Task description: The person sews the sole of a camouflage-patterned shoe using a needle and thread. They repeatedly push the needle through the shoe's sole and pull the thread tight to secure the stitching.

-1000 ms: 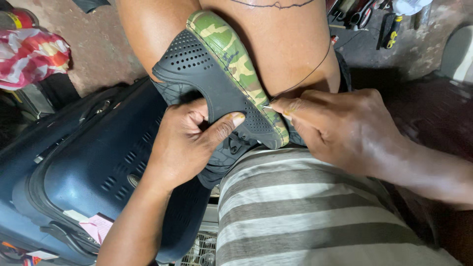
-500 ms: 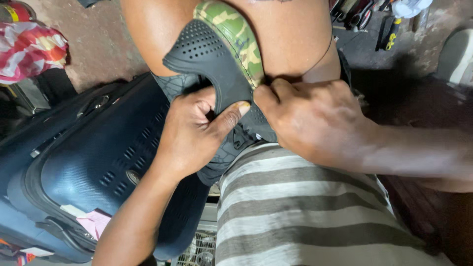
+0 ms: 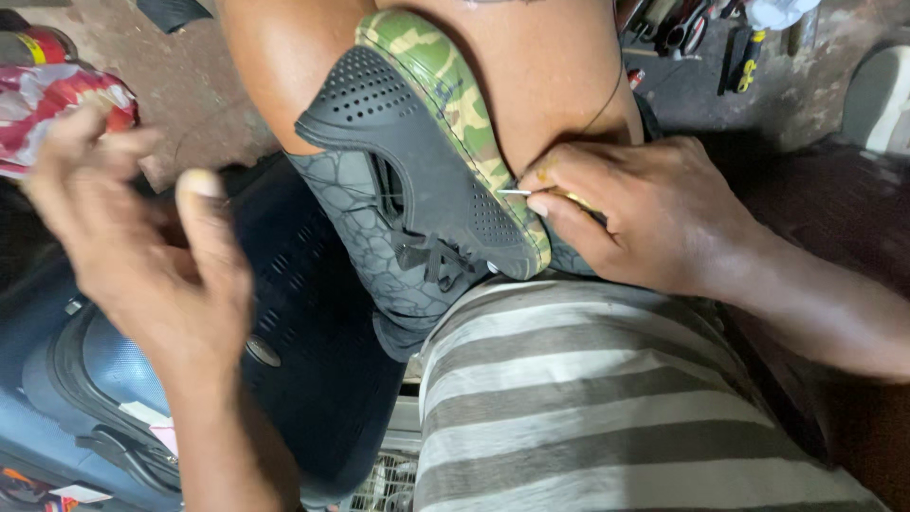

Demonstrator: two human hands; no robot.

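Black perforated shoe (image 3: 417, 180) with a camouflage sole edge lies wedged between bare knees, long axis slanting from upper left down to lower right. Right hand (image 3: 645, 213) pinches a thin needle (image 3: 515, 192) at the sole; left hand (image 3: 142, 246) hovers open, fingers spread, apart from it.

This looked like a cobbler's workshop: a shoe (image 3: 417, 180) was clamped between knees, tools (image 3: 706, 33) lay scattered on the bare concrete floor (image 3: 171, 104).
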